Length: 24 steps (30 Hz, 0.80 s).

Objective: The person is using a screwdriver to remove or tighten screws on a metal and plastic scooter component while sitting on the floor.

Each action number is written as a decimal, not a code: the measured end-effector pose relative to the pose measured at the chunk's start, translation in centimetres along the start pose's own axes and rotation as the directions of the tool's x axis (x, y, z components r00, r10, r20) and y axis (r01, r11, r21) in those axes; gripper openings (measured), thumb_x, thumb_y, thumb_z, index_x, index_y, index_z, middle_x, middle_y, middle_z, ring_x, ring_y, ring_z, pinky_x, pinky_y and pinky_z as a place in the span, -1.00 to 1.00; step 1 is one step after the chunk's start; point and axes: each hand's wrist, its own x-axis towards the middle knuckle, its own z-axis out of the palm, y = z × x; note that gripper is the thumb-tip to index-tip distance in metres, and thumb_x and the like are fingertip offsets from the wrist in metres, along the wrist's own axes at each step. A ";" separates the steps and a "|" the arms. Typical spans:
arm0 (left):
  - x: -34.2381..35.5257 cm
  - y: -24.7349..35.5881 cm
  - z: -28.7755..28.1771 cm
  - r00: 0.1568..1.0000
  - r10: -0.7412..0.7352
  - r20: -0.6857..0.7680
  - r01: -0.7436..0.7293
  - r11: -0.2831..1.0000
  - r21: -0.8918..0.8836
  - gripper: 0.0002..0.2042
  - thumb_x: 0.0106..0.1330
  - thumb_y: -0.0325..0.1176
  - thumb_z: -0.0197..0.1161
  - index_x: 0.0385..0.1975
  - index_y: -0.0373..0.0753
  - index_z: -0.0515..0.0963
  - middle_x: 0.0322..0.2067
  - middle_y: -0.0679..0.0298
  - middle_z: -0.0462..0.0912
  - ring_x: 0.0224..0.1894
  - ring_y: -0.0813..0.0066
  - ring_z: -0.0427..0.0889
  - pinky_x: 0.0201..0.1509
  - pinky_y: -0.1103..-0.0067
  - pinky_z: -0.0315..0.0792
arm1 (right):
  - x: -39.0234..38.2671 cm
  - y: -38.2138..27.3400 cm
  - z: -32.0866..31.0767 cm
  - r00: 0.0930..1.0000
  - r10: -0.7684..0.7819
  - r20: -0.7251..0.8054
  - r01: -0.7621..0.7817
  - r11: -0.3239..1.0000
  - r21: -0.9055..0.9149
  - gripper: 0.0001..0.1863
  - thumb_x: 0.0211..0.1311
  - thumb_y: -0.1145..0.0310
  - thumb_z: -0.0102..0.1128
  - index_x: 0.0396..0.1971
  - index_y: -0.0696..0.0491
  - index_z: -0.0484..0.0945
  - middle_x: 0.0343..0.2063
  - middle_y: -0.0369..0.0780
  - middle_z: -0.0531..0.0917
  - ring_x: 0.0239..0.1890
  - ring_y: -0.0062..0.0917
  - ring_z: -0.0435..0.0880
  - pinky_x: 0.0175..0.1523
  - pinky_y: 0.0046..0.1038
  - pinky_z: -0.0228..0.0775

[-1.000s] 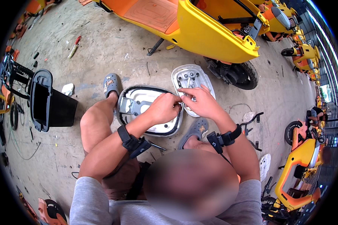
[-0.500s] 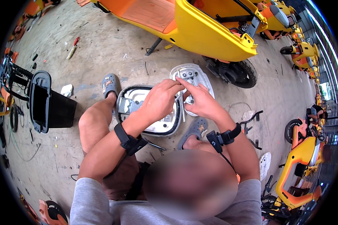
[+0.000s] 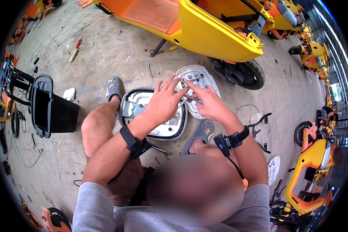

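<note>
My left hand (image 3: 162, 103), fingers spread, hovers over a white, rounded shell (image 3: 171, 131) with a black rim and grey metal bracket, lying between my feet. My right hand (image 3: 210, 106) grips thin metal tools (image 3: 194, 98), apparently crossed rods, beside my left fingertips; their exact shape is partly hidden. A second white shell (image 3: 200, 71) with small round fittings lies just beyond, partly under my fingers.
A yellow-orange scooter (image 3: 216, 34) stands ahead. A black bin-like part (image 3: 60, 114) is at left, and a red-handled tool (image 3: 75, 50) lies on the floor. Handlebar parts (image 3: 263, 120) lie right, near more scooters (image 3: 314, 168) and another person (image 3: 326, 116).
My left hand has moved forward and its fingers have spread. The metal tool between my hands, upright half a second ago, now lies at a slant in my right fingers.
</note>
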 end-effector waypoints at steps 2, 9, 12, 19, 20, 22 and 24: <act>0.3 -0.3 -0.3 0.980 -0.123 0.156 0.135 0.989 -0.067 -0.69 0.28 -0.42 0.28 0.02 -0.20 0.64 -0.09 0.05 0.72 0.08 0.10 0.67 0.18 0.23 0.46 | -0.1 0.6 0.5 0.979 -0.115 -0.169 0.094 0.987 -0.128 -0.29 0.06 0.54 0.29 0.32 -0.07 0.49 -0.12 -0.08 0.72 0.04 -0.18 0.63 0.40 -0.16 0.19; 0.3 -0.3 -1.0 0.946 -0.204 0.251 0.249 0.955 -0.163 -0.79 0.30 -0.26 0.32 -0.27 -0.28 0.72 -0.51 0.05 0.73 -0.45 -0.03 0.70 -0.24 0.26 0.58 | 1.0 -1.5 -0.2 0.937 0.116 -0.328 -0.147 0.987 -0.071 -0.60 0.19 0.24 0.42 0.04 -0.03 0.72 -0.23 -0.17 0.74 -0.16 -0.33 0.71 0.00 -0.35 0.52; 0.6 -0.2 -1.6 0.933 -0.105 0.345 0.217 0.927 -0.305 -0.79 0.29 -0.29 0.31 -0.24 -0.31 0.70 -0.45 -0.01 0.73 -0.39 -0.03 0.71 -0.22 0.26 0.58 | 1.0 -1.8 0.5 0.966 0.202 -0.164 -0.201 0.979 0.024 -0.59 0.24 0.19 0.40 0.04 0.04 0.70 -0.26 -0.14 0.77 -0.32 -0.34 0.73 -0.19 -0.38 0.56; 0.5 -0.5 -1.0 0.997 -0.028 -0.067 0.003 0.937 -0.348 -0.84 0.23 -0.44 0.31 -0.23 -0.31 0.69 -0.38 0.07 0.73 -0.28 0.06 0.67 -0.17 0.27 0.56 | 1.0 0.4 1.0 0.995 -0.043 -0.090 0.042 0.999 -0.017 -0.68 0.16 0.37 0.29 -0.08 0.07 0.76 -0.16 -0.11 0.75 0.01 -0.27 0.66 0.18 -0.29 0.42; 0.7 -0.6 -1.0 0.992 0.000 -0.126 -0.037 0.955 -0.296 -0.85 0.23 -0.46 0.31 -0.23 -0.30 0.69 -0.38 0.08 0.72 -0.28 0.07 0.66 -0.16 0.27 0.55 | 0.9 0.6 0.9 0.988 -0.106 -0.112 0.097 0.992 -0.084 -0.68 0.13 0.38 0.27 -0.10 0.05 0.78 -0.12 -0.12 0.74 0.12 -0.24 0.62 0.27 -0.26 0.36; 0.9 -1.1 -1.0 0.968 0.068 -0.240 -0.115 0.976 -0.185 -0.85 0.23 -0.49 0.31 -0.22 -0.29 0.69 -0.39 0.11 0.72 -0.26 0.10 0.64 -0.15 0.29 0.55 | 0.8 1.0 1.1 0.965 -0.153 -0.214 0.110 0.973 -0.202 -0.69 0.11 0.39 0.29 -0.13 0.01 0.79 -0.04 -0.14 0.70 0.21 -0.26 0.51 0.31 -0.24 0.27; 0.3 -1.3 -0.6 1.000 -0.001 -0.010 -0.001 0.970 -0.241 -0.79 0.25 -0.42 0.31 -0.15 -0.31 0.68 -0.36 0.02 0.74 -0.27 0.01 0.69 -0.16 0.25 0.56 | 0.7 1.1 1.1 0.949 -0.161 -0.270 0.089 0.961 -0.261 -0.70 0.10 0.37 0.31 -0.14 -0.03 0.80 0.01 -0.16 0.67 0.27 -0.26 0.44 0.33 -0.21 0.23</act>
